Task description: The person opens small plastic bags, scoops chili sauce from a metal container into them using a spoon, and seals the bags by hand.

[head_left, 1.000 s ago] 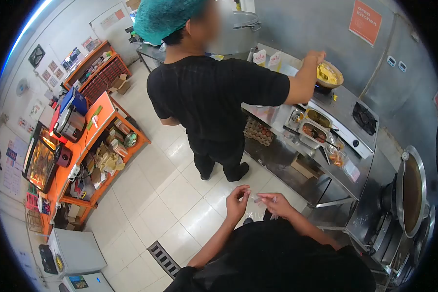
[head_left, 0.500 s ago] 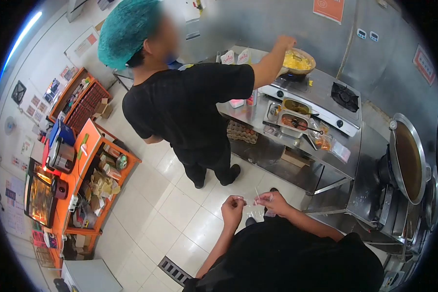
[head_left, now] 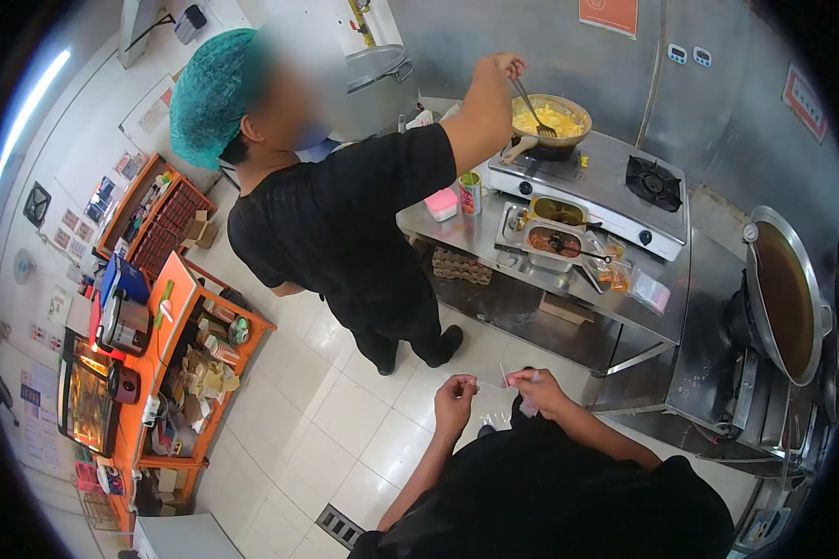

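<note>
Watching through the head camera, I find both hands raised in front of the body, over the tiled floor [head_left: 359, 452] and well away from the steel counter [head_left: 657, 321]; the left hand [head_left: 457, 393] has its fingertips together, seemingly pinched on the edge of some clear plastic [head_left: 491, 385]; the right hand [head_left: 543, 389] is closed on a thin white stick [head_left: 504, 373], with more see-through wrapping [head_left: 529, 407] bunched against its palm. The clear plastic spans the small gap between the hands; I judge the step in hand to be fine fingertip handling of it and the stick; whether the two are joined, I cannot tell. As I judge it, the next move calls for a light, steady pinch on both sides; too hard a tug could tear the film or pull it free, and a loosened right hand could drop the stick. Beyond, a co-worker [head_left: 336, 224] holds a spatula [head_left: 534, 112] in a pan [head_left: 583, 116] of yellow food on the stove [head_left: 606, 191]; I would keep both hands apart from that arm.
</note>
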`<state>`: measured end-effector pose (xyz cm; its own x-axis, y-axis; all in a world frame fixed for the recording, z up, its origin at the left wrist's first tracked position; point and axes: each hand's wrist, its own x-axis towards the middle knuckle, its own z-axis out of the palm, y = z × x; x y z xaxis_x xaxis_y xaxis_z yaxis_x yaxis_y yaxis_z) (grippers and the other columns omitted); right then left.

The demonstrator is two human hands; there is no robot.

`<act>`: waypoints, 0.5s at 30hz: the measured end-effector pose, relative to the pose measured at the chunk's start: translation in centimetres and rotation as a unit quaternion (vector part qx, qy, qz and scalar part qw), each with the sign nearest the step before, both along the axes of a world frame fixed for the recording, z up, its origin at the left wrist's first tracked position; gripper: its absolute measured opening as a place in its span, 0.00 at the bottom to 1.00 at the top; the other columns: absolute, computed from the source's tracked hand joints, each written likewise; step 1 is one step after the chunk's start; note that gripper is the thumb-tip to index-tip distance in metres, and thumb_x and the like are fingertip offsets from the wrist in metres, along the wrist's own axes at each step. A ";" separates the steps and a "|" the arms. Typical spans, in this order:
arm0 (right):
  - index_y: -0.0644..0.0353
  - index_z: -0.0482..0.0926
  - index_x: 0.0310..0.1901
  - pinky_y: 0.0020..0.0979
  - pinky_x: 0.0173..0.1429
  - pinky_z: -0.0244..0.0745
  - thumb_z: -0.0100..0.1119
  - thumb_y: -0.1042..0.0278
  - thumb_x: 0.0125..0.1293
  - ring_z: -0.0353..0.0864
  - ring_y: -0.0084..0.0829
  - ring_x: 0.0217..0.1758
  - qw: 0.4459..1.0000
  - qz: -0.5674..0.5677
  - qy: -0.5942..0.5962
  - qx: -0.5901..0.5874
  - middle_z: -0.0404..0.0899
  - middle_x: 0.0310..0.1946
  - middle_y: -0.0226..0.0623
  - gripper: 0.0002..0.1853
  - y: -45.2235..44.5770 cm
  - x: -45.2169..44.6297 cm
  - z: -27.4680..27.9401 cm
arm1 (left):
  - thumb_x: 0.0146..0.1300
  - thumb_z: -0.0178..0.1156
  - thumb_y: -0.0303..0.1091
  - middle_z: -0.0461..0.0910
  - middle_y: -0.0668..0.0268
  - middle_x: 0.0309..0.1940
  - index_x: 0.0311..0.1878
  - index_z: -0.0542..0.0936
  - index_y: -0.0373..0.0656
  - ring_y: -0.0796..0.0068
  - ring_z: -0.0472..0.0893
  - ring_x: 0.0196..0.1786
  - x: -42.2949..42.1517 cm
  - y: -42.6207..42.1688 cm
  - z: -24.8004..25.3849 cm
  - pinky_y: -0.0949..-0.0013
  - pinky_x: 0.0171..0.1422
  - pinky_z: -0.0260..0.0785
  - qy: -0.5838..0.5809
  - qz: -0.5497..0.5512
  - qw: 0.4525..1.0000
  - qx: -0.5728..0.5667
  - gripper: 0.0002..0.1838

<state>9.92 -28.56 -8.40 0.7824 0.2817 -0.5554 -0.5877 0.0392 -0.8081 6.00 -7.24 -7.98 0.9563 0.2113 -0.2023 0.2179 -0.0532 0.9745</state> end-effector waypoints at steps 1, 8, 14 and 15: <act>0.66 0.87 0.42 0.24 0.42 0.73 0.68 0.70 0.66 0.79 0.21 0.36 1.000 -0.004 -0.010 -0.003 0.85 0.35 0.31 0.08 -0.3 0.0 -0.6 | 0.68 0.64 0.32 0.84 0.61 0.37 0.45 0.81 0.36 0.72 0.84 0.41 0.2 -0.1 0.1 0.70 0.50 0.74 0.010 -0.011 1.000 0.011 0.09; 0.62 0.87 0.41 0.29 0.36 0.75 0.71 0.65 0.63 0.78 0.22 0.34 0.984 -0.069 -0.151 -0.067 0.83 0.33 0.30 0.10 -0.2 0.6 -2.4 | 0.56 0.72 0.33 0.76 0.55 0.48 0.50 0.79 0.43 0.56 0.77 0.49 0.9 -2.6 2.4 0.59 0.56 0.69 -0.164 0.085 0.914 0.362 0.19; 0.64 0.84 0.37 0.32 0.45 0.75 0.68 0.69 0.64 0.82 0.29 0.37 0.933 0.004 -0.333 -0.138 0.85 0.33 0.38 0.07 0.0 0.4 -1.0 | 0.71 0.64 0.39 0.87 0.59 0.39 0.53 0.83 0.34 0.71 0.87 0.42 2.1 -4.8 1.6 0.70 0.48 0.79 0.015 -0.137 0.989 0.058 0.17; 0.64 0.84 0.37 0.32 0.45 0.75 0.68 0.69 0.64 0.82 0.29 0.37 0.933 -0.003 -0.333 -0.138 0.85 0.33 0.38 0.07 0.1 0.4 -0.8 | 0.71 0.64 0.39 0.87 0.59 0.39 0.53 0.83 0.34 0.71 0.87 0.42 2.1 -4.7 0.9 0.70 0.48 0.79 0.014 -0.143 0.988 0.061 0.17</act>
